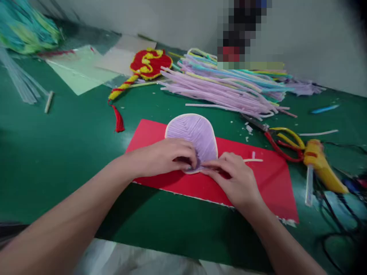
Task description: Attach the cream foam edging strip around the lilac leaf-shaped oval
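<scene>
A round lavender panel (pixel 199 131), covered in rows of fuzzy pipe cleaners and edged in cream, lies on a red board (pixel 263 179). My left hand (pixel 169 154) rests over its lower left, with the fingers curled and the tips closed at the lower edge. From the right, my right hand (pixel 233 173) pinches that same edge between thumb and forefinger. The fingertips of both hands nearly meet. Whether a separate strip is between them is too small to tell. Beside my right hand, a short cream strip (pixel 254 160) lies on the board.
Behind the board lies a heap of lavender, blue and yellow pipe cleaners (pixel 220 86). A red and yellow fan (pixel 150 65) with a tassel is at the back left. Scissors (pixel 283 143) and a yellow glue gun (pixel 323 166) with dark cables lie right, on the green table (pixel 71 152).
</scene>
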The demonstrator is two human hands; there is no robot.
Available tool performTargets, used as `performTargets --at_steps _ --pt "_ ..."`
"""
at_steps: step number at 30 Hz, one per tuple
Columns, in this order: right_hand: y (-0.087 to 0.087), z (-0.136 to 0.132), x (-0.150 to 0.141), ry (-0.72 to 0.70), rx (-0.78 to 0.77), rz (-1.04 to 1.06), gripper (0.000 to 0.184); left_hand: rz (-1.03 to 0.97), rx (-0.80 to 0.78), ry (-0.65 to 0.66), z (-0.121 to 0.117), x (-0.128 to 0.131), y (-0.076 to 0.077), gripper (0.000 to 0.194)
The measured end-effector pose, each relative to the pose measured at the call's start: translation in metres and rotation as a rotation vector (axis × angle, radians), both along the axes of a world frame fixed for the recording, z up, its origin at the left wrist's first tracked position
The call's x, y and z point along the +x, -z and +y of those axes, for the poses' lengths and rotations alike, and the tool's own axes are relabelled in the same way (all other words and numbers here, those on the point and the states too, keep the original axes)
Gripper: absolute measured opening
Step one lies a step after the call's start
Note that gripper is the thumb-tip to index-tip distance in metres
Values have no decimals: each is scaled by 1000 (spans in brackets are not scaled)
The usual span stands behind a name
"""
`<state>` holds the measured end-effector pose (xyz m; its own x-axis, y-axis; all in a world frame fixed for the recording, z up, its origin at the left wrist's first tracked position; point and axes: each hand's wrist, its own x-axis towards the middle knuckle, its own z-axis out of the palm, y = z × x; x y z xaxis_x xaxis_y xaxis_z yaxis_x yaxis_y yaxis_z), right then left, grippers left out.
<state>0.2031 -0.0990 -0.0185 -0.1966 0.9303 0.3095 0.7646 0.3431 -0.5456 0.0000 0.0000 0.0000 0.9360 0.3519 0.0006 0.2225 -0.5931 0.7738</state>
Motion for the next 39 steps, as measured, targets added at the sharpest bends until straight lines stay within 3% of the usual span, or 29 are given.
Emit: performTargets --at_steps 20,23,29,36,39 --pt "-1 0 -1 17 -40 11 7 21 -16 -67 0 0 0 15" --pt "0 0 0 9 -34 18 7 37 -81 -118 -1 1 -4 24" --pt "-1 0 0 13 -36 25 8 -40 -362 -254 -7 2 -9 48" --pt "-1 1 0 16 -34 27 8 -106 -433 -281 -7 0 -6 59" --pt "0 1 0 14 -24 21 8 -72 -400 -279 -7 2 -7 56"
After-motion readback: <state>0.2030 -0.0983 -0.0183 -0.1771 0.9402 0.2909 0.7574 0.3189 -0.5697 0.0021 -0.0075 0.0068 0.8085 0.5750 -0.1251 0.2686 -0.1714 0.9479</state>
